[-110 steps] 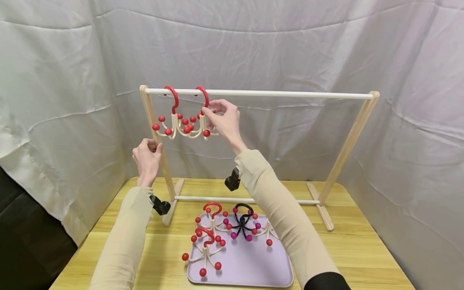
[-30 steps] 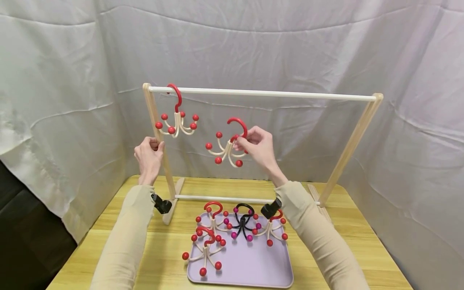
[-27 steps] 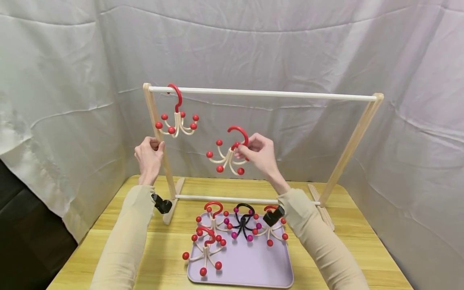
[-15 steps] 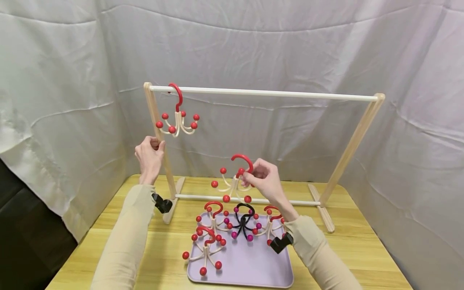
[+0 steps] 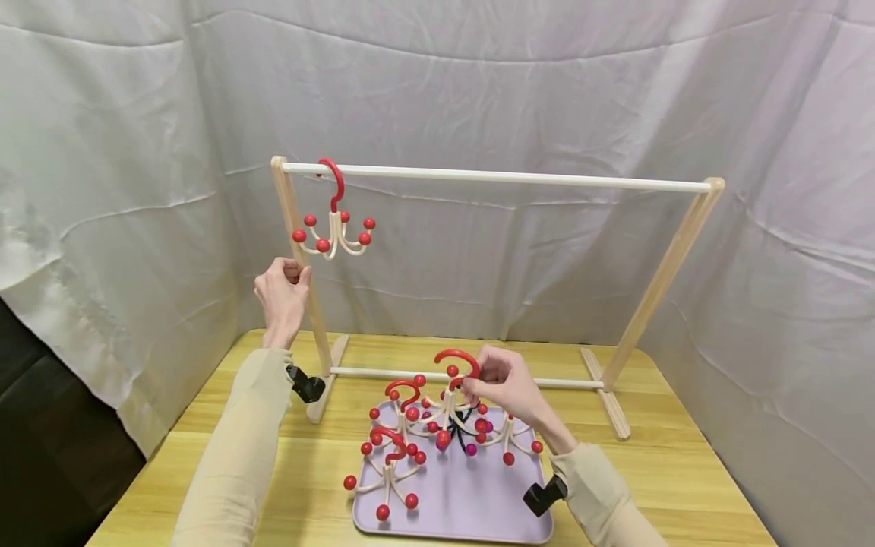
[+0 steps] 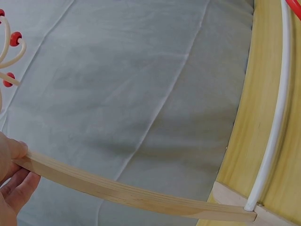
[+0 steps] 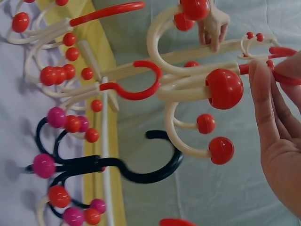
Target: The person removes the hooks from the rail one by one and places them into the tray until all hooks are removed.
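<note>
My left hand (image 5: 282, 296) grips the left wooden post (image 5: 317, 327) of a hanging rack, thumb and fingers on either side of it in the left wrist view. My right hand (image 5: 509, 387) pinches the base of the red hook on a cream multi-arm hanger (image 7: 225, 89) with red ball tips. That hanger is upright over the back of the lilac tray (image 5: 472, 501), in front of a black hanger (image 7: 99, 162) with magenta balls, which it partly hides in the head view. Another red-hooked hanger (image 5: 335, 224) hangs near the left end of the white top rail (image 5: 506, 176).
Several cream hangers sit on the tray, among them a front-left one (image 5: 387, 475) overhanging its edge and a right one (image 5: 508, 433). A white lower bar (image 5: 570, 382) joins the rack's feet. Grey curtains (image 5: 513, 91) surround the wooden table (image 5: 649, 486).
My right hand has taken the second hanger off the top rail and carried it right and down to just above the tray. My left hand stays on the post.
</note>
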`<state>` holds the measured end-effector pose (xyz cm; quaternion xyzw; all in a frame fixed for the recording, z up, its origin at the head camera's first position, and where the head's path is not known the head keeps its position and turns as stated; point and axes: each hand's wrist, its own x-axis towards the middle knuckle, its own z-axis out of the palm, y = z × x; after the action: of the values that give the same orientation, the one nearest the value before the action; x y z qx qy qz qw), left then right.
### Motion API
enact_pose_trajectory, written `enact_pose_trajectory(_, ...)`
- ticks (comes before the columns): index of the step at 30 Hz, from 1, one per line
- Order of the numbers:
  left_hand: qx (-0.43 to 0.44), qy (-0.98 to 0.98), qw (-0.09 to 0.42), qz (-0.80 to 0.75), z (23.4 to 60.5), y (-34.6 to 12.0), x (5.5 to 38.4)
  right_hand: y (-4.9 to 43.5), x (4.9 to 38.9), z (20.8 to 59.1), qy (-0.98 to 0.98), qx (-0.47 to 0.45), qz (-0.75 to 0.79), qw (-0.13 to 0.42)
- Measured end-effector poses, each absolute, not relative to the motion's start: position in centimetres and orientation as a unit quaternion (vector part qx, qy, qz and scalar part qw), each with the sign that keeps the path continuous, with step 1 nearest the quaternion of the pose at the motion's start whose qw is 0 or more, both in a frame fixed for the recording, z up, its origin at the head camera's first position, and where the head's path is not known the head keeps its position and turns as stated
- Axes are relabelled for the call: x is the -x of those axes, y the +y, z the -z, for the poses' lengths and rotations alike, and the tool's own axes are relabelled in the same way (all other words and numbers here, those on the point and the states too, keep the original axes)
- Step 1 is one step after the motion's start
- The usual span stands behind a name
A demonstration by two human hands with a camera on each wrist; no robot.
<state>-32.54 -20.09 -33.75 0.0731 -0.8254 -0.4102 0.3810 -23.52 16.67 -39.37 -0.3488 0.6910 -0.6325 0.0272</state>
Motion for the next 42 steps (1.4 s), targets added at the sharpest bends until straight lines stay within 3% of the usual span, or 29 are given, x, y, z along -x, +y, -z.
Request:
enact_pose_trajectory(11,-0.074,-0.826,0.381,0.409,33.7,-20.0,32.4,17.7,22.2,41.7,0.68,0.381,0.619,0.095)
enact_pose_trajectory(18,-0.073,-0.824,0.384,0.41,33.6,-19.9,32.5,18.0,21.9,43.1,0.69,0.355,0.619,0.123)
enact_pose_trajectory(42,-0.073,-0.823,0.388,0.408,33.6,-19.9,32.4,18.0,21.1,47.3,0.69,0.344,0.619,0.146)
